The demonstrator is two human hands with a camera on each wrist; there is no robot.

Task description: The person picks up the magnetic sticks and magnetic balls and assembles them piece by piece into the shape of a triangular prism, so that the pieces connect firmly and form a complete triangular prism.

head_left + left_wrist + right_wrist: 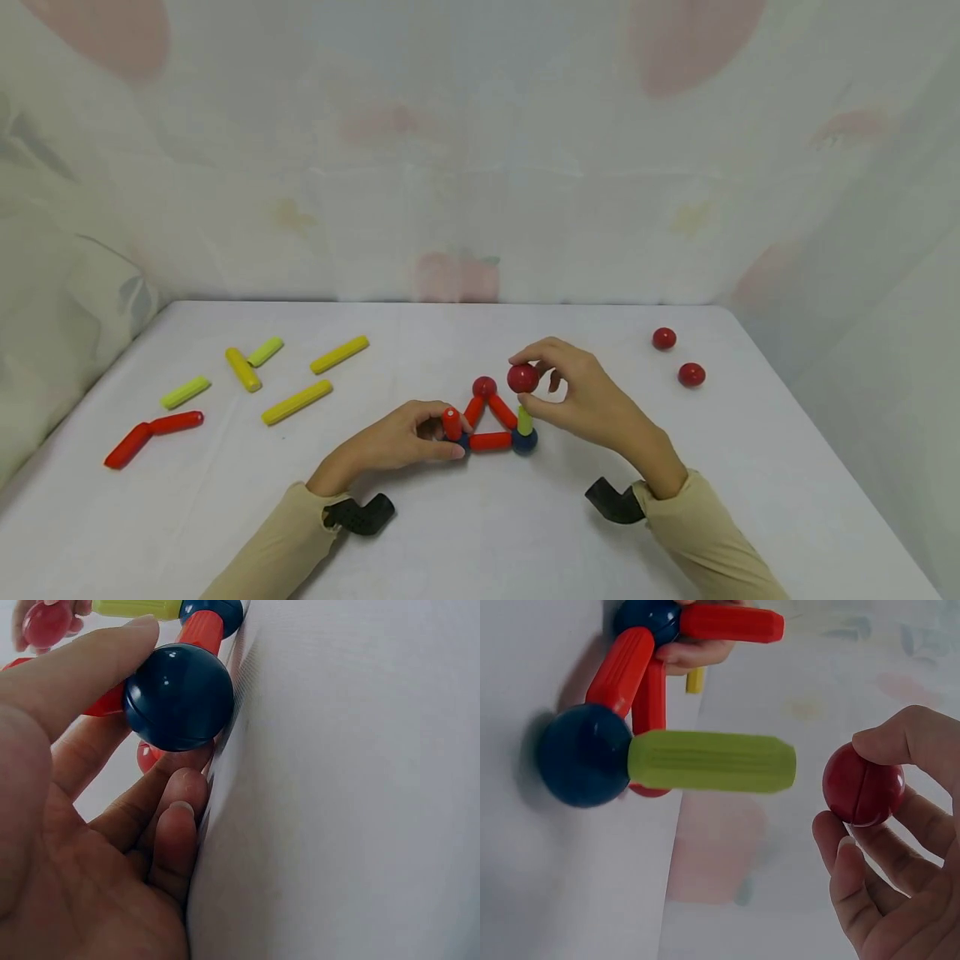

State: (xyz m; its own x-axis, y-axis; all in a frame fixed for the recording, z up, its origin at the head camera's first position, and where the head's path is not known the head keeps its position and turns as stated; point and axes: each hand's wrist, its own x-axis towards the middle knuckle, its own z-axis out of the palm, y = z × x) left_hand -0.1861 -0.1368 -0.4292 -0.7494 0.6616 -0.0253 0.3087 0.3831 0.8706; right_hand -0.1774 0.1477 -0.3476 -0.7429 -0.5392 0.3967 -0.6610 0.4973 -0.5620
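A flat triangle of red rods (491, 442) lies on the table, with a red ball (484, 387) at its far corner and blue balls at the two near ones. My left hand (401, 437) holds the left blue ball (180, 697) between thumb and fingers; a short red rod (731, 624) stands upright on it. From the right blue ball (585, 756) rises a yellow-green rod (712, 761). Just above that rod's free end, my right hand (585, 392) pinches another red ball (862, 784). A small gap separates this ball from the rod.
Two loose red balls (692, 375) lie at the back right. Over on the left are yellow rods (297, 402), short yellow-green rods (185, 392) and two red rods (129, 446) touching end to end. A patterned cloth (480, 167) hangs behind the table.
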